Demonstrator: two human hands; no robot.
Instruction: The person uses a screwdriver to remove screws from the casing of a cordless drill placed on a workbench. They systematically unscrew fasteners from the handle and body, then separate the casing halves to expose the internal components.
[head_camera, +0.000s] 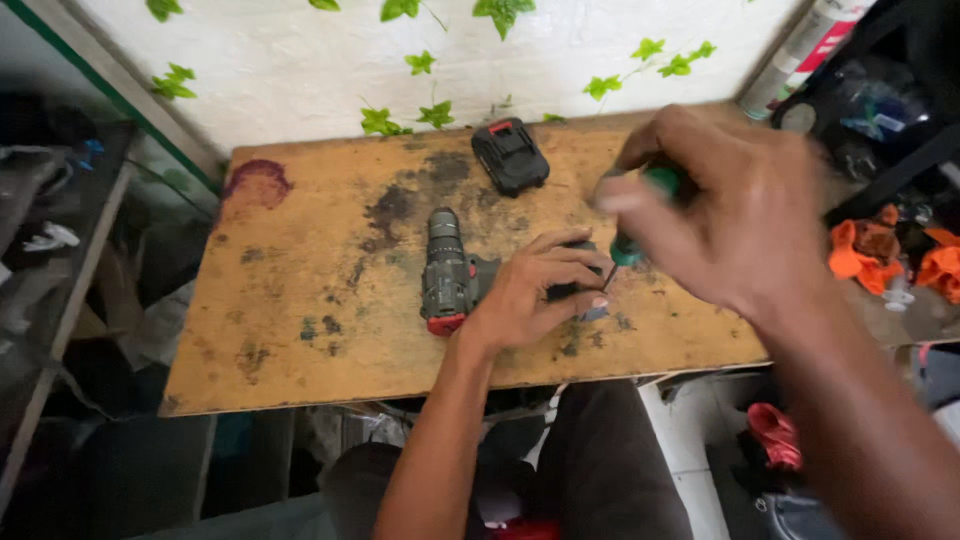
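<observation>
Drill (455, 275) lies pinned under his left hand (535, 290), battery pack (510, 155) already off, while his right hand (735, 215), closed around a green-handled screwdriver (640, 215), works at its grip.

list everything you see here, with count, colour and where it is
drill: 1, dark grey with red trim, lying mid-table, handle under the left hand
battery pack: 1, black with red tab, far side of table, apart from the drill
screwdriver: 1, green handle, in the right hand, tip down by the drill handle
table: 1, stained brown board
spray can: 1, pale with red, top right corner
rags: several, orange, right edge
wall: 1, white with green leaf vines, behind the table
left hand: 1, pressing on the drill handle
right hand: 1, blurred, gripping the screwdriver
</observation>
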